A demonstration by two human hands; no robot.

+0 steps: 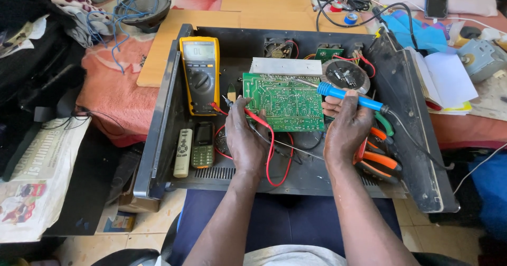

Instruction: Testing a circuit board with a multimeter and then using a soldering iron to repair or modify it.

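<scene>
— Both hands busy?
— Yes. Right hand [346, 126] grips the blue-handled soldering iron [348, 96], its long axis pointing left across the green rectangular circuit board [285, 102]; left hand [245, 134] pinches red probe leads [264, 126] at the board's left edge, inside the black metal chassis [417, 139].

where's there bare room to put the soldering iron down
Free: the wooden board left of the multimeter, and the dark chassis floor right of the round transformer. Crowded: around the green circuit board, between both hands, and the pliers at right.
</scene>
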